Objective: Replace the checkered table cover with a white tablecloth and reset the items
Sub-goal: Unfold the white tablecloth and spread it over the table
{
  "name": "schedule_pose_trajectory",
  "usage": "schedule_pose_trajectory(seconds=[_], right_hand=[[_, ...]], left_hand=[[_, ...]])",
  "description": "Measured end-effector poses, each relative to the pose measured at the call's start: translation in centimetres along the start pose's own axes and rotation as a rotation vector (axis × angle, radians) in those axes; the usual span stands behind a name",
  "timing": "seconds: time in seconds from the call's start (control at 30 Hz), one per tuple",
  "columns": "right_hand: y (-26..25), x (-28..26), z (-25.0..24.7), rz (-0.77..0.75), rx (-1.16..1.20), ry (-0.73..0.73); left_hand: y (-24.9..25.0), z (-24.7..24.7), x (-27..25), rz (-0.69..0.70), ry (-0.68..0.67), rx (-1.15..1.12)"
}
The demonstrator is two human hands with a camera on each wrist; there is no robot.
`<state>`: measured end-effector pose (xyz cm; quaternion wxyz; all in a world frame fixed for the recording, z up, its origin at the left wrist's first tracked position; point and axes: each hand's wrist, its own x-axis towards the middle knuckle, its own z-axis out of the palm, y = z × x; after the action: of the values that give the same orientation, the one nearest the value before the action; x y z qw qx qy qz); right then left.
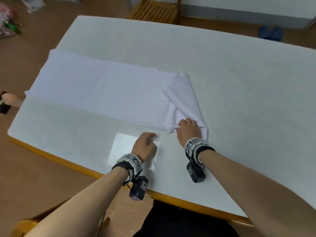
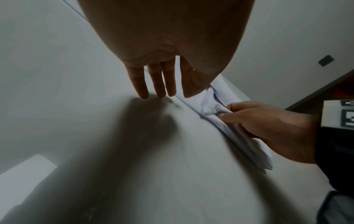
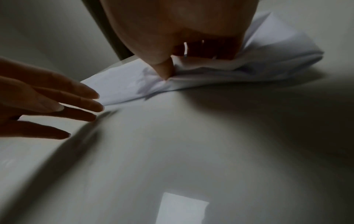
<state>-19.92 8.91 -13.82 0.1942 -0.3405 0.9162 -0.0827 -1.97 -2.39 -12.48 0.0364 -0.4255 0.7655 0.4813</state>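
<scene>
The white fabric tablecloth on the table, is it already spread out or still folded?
Still mostly folded. The white fabric tablecloth lies as a narrow creased strip across the table, and the right hand grips its bunched end.

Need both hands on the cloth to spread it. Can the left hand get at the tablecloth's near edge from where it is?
Probably yes: the left hand hovers open close beside the white tablecloth, nothing between; the right hand grips its bunched corner.

Setting: a plain indoor room, probably domestic. Indicators: white table [image 1: 222,69] with wooden edging, slatted wooden chair [image 1: 153,11] at its far side, brown floor [image 1: 30,53], blue slippers [image 1: 271,33], white wall baseboard.
</scene>
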Motion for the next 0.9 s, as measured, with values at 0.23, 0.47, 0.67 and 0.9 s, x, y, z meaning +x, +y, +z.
schedule_pose_trajectory(seconds=[0.23, 0.47, 0.67, 0.9], right_hand=[[3.0, -1.6, -5.0, 0.377, 0.671, 0.16], [11.3, -4.3, -6.6, 0.77, 0.862, 0.534], [18.0, -8.0, -4.5, 0.995, 0.88, 0.42], [19.9, -10.2, -5.3, 0.902, 0.855, 0.338]], left_hand=[[3.9, 0.2, 4.4, 0.229, -0.057, 0.005], [8.1, 4.3, 7.9, 0.284, -0.219, 0.261], [9.9, 7.6, 7.7, 0.305, -0.293, 0.313], [13.3, 13.1, 5.5, 0.119, -0.354, 0.109]])
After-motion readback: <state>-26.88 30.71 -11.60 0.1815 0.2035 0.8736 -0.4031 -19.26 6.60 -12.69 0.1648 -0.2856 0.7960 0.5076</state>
